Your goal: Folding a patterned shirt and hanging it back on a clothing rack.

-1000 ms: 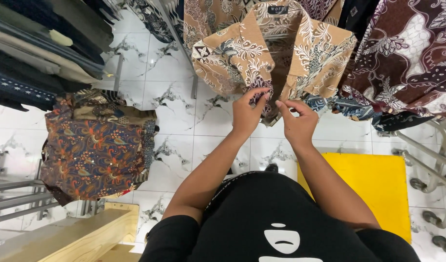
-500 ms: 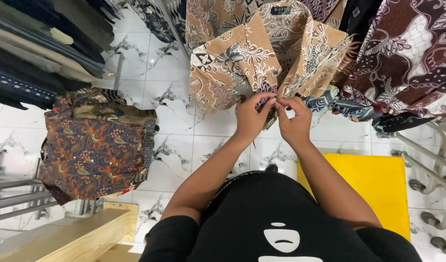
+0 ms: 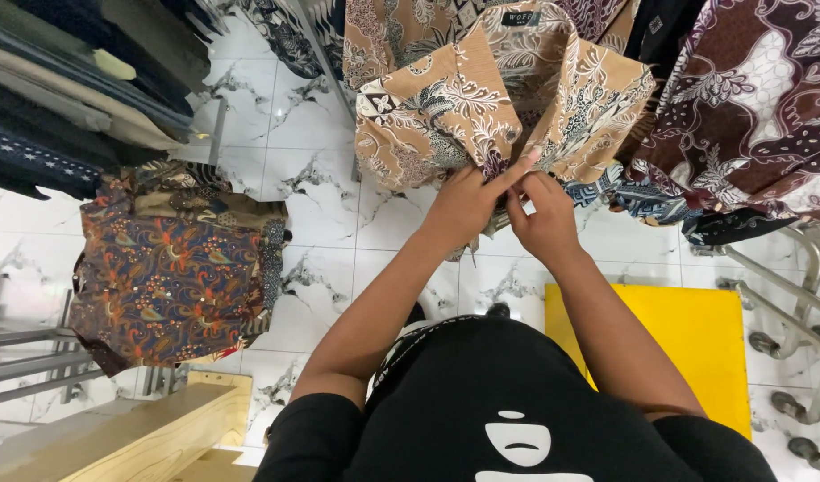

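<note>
A tan short-sleeved shirt with a dark floral print (image 3: 481, 98) hangs in front of me, its front placket running down the middle. My left hand (image 3: 468, 201) pinches the left edge of the placket low on the shirt. My right hand (image 3: 544, 219) is closed on the right edge, fingertips touching those of the left hand. The exact spot under the fingers is hidden by them. My black top fills the bottom of the view.
A dark maroon patterned shirt (image 3: 749, 107) hangs to the right. A brown-and-orange patterned garment (image 3: 173, 268) hangs low at the left, dark clothes above it. A yellow platform (image 3: 695, 344) on white marble tiles, metal rack legs (image 3: 803, 357), and a wooden bench (image 3: 133, 428) surround me.
Both hands have stayed together at the shirt front and moved slightly up and right; the shirt's panels have shifted and bunched around them.
</note>
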